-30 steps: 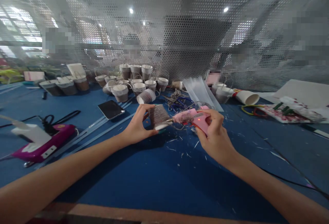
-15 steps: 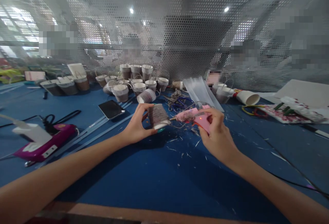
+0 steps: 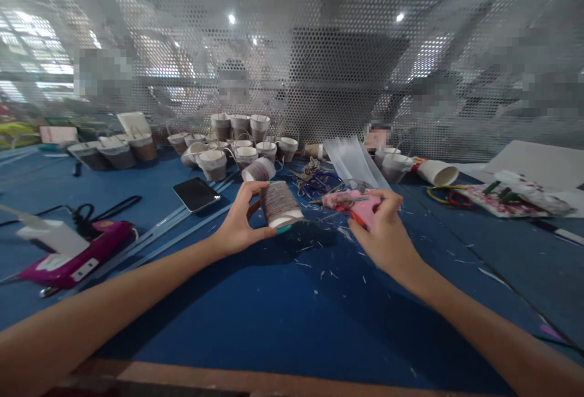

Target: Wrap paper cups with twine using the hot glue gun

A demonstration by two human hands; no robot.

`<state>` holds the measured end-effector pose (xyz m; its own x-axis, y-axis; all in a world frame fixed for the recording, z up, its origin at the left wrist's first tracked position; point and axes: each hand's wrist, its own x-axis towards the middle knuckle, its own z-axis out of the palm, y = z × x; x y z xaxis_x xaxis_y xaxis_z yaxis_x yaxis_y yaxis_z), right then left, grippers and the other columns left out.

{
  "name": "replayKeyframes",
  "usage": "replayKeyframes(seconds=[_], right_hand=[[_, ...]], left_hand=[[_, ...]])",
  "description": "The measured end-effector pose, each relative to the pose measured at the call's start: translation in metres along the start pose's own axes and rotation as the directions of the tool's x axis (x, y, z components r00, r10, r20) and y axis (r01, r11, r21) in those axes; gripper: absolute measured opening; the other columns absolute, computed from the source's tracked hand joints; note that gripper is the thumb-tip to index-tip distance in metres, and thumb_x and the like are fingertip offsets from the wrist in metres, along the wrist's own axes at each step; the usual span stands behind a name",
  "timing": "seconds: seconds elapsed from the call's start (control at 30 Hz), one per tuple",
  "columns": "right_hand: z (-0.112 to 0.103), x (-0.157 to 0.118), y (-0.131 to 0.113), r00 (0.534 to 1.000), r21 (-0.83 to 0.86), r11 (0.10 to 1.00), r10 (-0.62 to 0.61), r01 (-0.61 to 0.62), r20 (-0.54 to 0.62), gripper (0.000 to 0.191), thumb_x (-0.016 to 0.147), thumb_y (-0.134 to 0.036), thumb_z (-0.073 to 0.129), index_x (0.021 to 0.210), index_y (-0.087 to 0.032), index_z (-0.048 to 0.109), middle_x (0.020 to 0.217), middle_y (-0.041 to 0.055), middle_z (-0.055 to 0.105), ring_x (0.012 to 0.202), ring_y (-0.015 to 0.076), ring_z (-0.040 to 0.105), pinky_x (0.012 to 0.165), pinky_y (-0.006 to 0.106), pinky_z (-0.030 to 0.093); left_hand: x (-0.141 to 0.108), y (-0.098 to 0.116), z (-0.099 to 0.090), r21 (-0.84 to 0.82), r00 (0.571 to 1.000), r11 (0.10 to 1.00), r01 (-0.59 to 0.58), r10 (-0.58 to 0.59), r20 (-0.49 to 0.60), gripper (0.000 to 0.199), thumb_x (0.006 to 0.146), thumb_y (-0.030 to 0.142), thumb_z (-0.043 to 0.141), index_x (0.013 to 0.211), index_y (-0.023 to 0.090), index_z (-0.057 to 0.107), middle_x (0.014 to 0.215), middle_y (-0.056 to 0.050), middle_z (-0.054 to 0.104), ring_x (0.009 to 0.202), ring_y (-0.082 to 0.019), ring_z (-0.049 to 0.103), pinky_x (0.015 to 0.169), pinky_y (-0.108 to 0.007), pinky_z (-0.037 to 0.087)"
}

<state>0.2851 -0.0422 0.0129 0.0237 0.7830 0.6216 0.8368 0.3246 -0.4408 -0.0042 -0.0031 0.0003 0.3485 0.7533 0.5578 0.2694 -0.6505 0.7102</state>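
Observation:
My left hand [image 3: 241, 220] is closed around a paper cup [image 3: 280, 202] wrapped in grey-brown cord, tilted with its white rim toward me and to the right. Something teal shows under the rim by my thumb. In my right hand [image 3: 387, 233] is a pink glue gun [image 3: 349, 201], its nozzle pointing left at the cup with a gap between them. A small red light glows on the gun. Just behind the cup, another cord-wrapped cup [image 3: 259, 169] lies on its side. Tangled cord [image 3: 312, 169] and blue-handled scissors [image 3: 323, 184] lie behind the gun.
Several covered cups with handles [image 3: 214, 163] are grouped at the back. Clear glue sticks [image 3: 182, 227] and a phone [image 3: 196, 194] lie at left, near a purple power strip [image 3: 68, 263]. Plastic sheets [image 3: 353, 160] lie behind the gun; a perforated metal screen [image 3: 274, 69] closes off the back.
The glue gun has drawn back to the right, its nozzle now apart from the cup. The cup has turned a little in my left hand.

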Motion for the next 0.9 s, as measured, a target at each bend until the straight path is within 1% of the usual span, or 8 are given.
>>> replayKeyframes(seconds=[0.1,0.23,0.33,0.43,0.67,0.8,0.87,0.9], right_hand=[[0.008,0.006,0.014,0.986,0.027,0.986,0.163,-0.164,0.020,0.050,0.074,-0.038,0.059,0.108,-0.019,0.027,0.107,0.0158,0.048,0.078,0.0248,0.061,0.063,0.040,0.050],[0.011,0.014,0.022,0.970,0.023,0.971,0.237,-0.239,0.061,0.051,0.069,-0.036,0.059,0.104,-0.018,0.028,0.102,0.0152,0.048,0.076,0.0248,0.061,0.065,0.040,0.049],[0.001,0.018,0.021,0.945,-0.039,0.950,0.313,-0.310,0.094,0.050,0.072,-0.037,0.056,0.108,-0.017,0.028,0.087,0.0106,0.053,0.066,0.0254,0.060,0.059,0.042,0.048],[-0.012,0.021,0.029,0.933,-0.194,0.920,0.356,-0.339,0.059,0.048,0.073,-0.038,0.055,0.109,-0.015,0.033,0.084,0.0130,0.055,0.068,0.0300,0.061,0.062,0.047,0.048],[-0.004,0.015,0.073,0.943,-0.373,0.867,0.281,-0.330,-0.180,0.044,0.061,-0.039,0.068,0.095,-0.017,0.048,0.095,0.0241,0.055,0.092,0.0500,0.054,0.064,0.069,0.041],[-0.011,0.013,0.042,0.964,-0.437,0.860,0.219,-0.264,-0.152,0.046,0.070,-0.036,0.062,0.106,-0.013,0.048,0.110,0.0293,0.050,0.109,0.0570,0.041,0.069,0.077,0.035],[-0.019,0.012,0.015,0.990,-0.397,0.910,0.076,-0.118,-0.121,0.046,0.076,-0.033,0.057,0.114,-0.009,0.044,0.118,0.0312,0.045,0.117,0.0541,0.037,0.080,0.074,0.036],[-0.022,0.010,0.002,0.997,-0.316,0.949,-0.023,-0.003,-0.077,0.042,0.079,-0.030,0.054,0.115,-0.011,0.044,0.119,0.0277,0.046,0.119,0.0483,0.039,0.087,0.070,0.037]], left_hand=[[0.000,0.002,-0.001,0.016,0.998,1.000,0.004,-0.005,0.059,0.073,0.067,0.035,0.078,0.128,0.029,0.039,0.131,-0.010,0.037,0.124,-0.030,0.043,0.100,-0.048,0.047],[-0.001,0.003,-0.001,-0.001,0.991,0.999,-0.039,0.039,0.129,0.073,0.068,0.034,0.077,0.130,0.029,0.038,0.131,-0.011,0.035,0.126,-0.031,0.042,0.100,-0.046,0.047],[-0.001,0.004,0.000,0.032,0.993,0.998,-0.056,0.052,0.107,0.073,0.068,0.034,0.077,0.130,0.028,0.038,0.130,-0.011,0.037,0.124,-0.031,0.044,0.099,-0.048,0.048],[0.001,0.004,0.001,0.132,0.999,0.990,-0.047,0.043,0.034,0.070,0.067,0.033,0.077,0.127,0.027,0.041,0.127,-0.010,0.040,0.120,-0.030,0.046,0.099,-0.050,0.047],[0.003,0.003,0.003,0.199,0.989,0.980,-0.010,0.039,-0.143,0.070,0.066,0.026,0.072,0.127,0.026,0.037,0.123,-0.009,0.038,0.120,-0.027,0.045,0.102,-0.050,0.044],[0.002,0.004,0.003,0.188,0.991,0.981,-0.037,0.060,-0.120,0.071,0.065,0.023,0.071,0.127,0.026,0.037,0.127,-0.010,0.037,0.122,-0.027,0.043,0.103,-0.049,0.043],[0.002,0.005,0.002,0.194,0.995,0.980,-0.037,0.055,-0.086,0.070,0.066,0.024,0.071,0.127,0.025,0.037,0.128,-0.010,0.037,0.122,-0.028,0.043,0.103,-0.050,0.043],[0.002,0.006,0.002,0.201,0.996,0.979,-0.034,0.049,-0.070,0.069,0.067,0.025,0.071,0.127,0.025,0.037,0.127,-0.010,0.037,0.121,-0.028,0.043,0.102,-0.050,0.043]])
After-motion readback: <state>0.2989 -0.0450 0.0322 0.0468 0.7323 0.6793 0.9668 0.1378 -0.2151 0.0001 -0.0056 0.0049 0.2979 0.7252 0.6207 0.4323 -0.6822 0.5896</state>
